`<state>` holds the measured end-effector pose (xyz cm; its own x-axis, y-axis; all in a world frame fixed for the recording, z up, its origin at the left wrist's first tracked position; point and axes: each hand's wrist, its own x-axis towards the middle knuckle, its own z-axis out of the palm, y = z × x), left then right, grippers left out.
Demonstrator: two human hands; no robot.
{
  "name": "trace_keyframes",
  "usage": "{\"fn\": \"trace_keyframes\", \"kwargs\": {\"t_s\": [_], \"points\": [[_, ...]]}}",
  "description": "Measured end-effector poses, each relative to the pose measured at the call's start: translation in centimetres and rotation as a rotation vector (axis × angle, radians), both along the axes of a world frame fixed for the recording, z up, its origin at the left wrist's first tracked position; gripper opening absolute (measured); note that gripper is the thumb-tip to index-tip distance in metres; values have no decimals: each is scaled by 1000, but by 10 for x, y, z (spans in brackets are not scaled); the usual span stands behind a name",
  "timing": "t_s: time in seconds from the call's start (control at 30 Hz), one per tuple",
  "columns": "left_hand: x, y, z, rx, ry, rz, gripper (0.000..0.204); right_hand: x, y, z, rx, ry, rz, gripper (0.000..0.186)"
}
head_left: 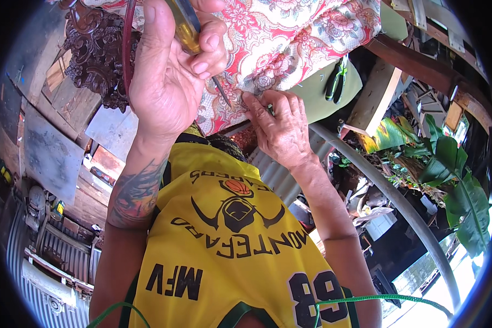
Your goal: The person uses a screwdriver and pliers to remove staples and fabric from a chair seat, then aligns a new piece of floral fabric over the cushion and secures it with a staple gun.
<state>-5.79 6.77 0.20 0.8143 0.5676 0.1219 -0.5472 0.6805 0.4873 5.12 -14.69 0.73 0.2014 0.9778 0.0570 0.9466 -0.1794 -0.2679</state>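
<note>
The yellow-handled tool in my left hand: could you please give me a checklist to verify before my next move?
1. Grip on the yellow-handled tool: ok, the fingers of the left hand curl around its handle.
2. Right hand on the floral fabric: ok, thumb and fingers are at its edge.
3. Tool tip away from the right fingers: probably not ok, it points down close beside them.
4. Tip touching the fabric: cannot tell.
5. Pliers apart from both hands: ok.

Two hands [167, 82] [283, 124], one screwdriver [187, 35], one floral cloth [273, 52] — one pair of pliers [339, 88].
</note>
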Motion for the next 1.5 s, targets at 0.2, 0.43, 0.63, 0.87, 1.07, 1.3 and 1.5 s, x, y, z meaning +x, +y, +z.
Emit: {"fn": "trace_keyframes", "kwargs": {"t_s": [0.2, 0.43, 0.63, 0.87, 1.07, 1.3, 1.5], "points": [[9, -10, 1, -4, 45, 77, 61, -2, 1, 1, -32, -5, -18, 46], [3, 1, -5, 14, -46, -5, 66, -22, 26, 26, -330, -75, -137, 42], [5, -4, -15, -33, 50, 163, 60, -25, 36, 31, -439, 87, -249, 37], [-5, 13, -10, -8, -18, 0, 67, -22, 32, 23, -485, 108, -266, 36], [-3, 18, -11, -11, -24, -11, 66, -26, 33, 25, -590, 118, -296, 41], [-3, 20, -11, -27, -12, -16, 66, -36, 28, 24, -583, -6, -169, 66], [-5, 22, -13, -46, 4, -20, 66, -36, 32, 28, -583, -1, -155, 67]]}}
